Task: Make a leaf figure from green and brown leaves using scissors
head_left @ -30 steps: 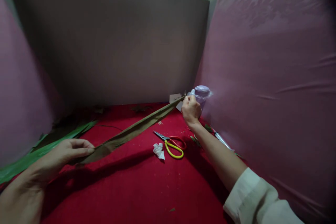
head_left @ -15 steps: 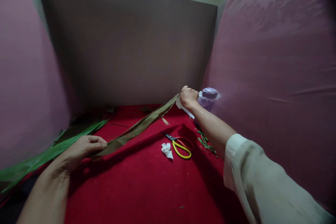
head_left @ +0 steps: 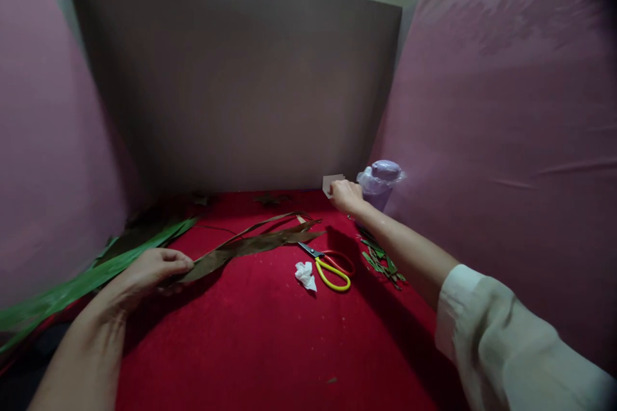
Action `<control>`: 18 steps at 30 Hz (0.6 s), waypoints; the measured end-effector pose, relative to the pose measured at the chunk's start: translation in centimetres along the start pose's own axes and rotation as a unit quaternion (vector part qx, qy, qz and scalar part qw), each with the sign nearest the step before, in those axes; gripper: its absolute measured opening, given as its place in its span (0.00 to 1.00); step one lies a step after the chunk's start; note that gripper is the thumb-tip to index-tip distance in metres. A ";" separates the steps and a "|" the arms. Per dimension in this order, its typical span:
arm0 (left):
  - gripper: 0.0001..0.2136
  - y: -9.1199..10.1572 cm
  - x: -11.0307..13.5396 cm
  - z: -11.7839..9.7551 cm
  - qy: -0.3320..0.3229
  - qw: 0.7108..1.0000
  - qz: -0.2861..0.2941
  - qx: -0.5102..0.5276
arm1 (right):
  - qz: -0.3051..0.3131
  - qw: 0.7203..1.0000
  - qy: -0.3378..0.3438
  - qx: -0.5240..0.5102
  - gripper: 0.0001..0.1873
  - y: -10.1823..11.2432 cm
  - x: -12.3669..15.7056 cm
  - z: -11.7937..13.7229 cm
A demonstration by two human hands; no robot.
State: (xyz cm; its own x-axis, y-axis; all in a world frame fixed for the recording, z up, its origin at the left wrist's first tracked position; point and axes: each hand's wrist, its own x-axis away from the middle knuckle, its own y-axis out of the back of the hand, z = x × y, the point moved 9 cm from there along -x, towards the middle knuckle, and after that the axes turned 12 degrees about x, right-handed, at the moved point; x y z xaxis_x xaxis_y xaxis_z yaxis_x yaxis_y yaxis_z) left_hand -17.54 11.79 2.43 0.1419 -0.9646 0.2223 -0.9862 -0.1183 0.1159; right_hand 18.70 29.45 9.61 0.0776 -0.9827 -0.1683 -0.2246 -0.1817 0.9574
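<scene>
My left hand (head_left: 152, 270) pinches the near end of a long brown dried leaf (head_left: 250, 244) that lies along the red cloth (head_left: 270, 334). A thin strip has come away along its upper edge. My right hand (head_left: 346, 196) is closed at the back right, beside a small white card (head_left: 332, 181) and a purple bottle (head_left: 380, 181) wrapped in clear plastic. Whether the right hand holds anything is hidden. Red-and-yellow scissors (head_left: 328, 264) lie between the leaf's far end and my right forearm.
Long green leaves (head_left: 91, 273) lie at the left edge of the cloth. A crumpled white tissue (head_left: 305, 275) sits beside the scissors. Green leaf trimmings (head_left: 380, 260) are scattered under my right arm. Pink cloth walls stand left and right, a grey board behind.
My right hand let go of the leaf's far end, which dropped from the air onto the red cloth. The right hand moved slightly down toward the white card. The left hand kept its pinch.
</scene>
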 end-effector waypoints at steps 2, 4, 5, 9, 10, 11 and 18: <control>0.06 0.4 -0.4 0.4 0.002 1.000 -0.021 -0.004 | 0.024 1.000 0.020 -0.004 0.14 -1.4 0.6 0.8; 0.07 0.8 -0.8 0.7 -0.007 0.999 -0.041 -0.013 | 0.035 0.998 0.046 -0.009 0.14 -2.3 1.4 1.6; 0.08 0.8 -0.9 0.7 -0.015 0.999 -0.046 -0.017 | 0.035 0.998 0.060 -0.011 0.14 -2.6 1.9 1.9; 0.09 0.2 -0.7 -0.1 -0.036 0.999 -0.027 -0.023 | 0.023 0.994 0.108 -0.022 0.14 -3.0 3.9 3.1; 0.09 -0.1 -0.5 -0.3 -0.035 0.999 -0.016 -0.021 | 0.022 0.993 0.116 -0.026 0.13 -3.2 4.3 3.3; 0.09 -0.4 -0.3 -0.7 -0.034 0.999 -0.005 -0.020 | 0.022 0.992 0.123 -0.030 0.13 -3.3 4.6 3.5; 0.06 -1.3 1.3 -2.5 -0.040 0.998 0.032 0.025 | 0.001 0.980 0.185 -0.076 0.12 -2.9 4.7 6.7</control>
State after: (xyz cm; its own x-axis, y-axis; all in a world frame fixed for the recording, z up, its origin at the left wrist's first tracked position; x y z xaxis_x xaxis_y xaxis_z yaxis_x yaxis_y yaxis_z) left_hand -15.85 11.30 4.98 0.0733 -0.9860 0.1497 -0.9963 -0.0656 0.0557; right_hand 13.23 25.13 4.53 0.4314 -0.8970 -0.0968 -0.0796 -0.1447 0.9863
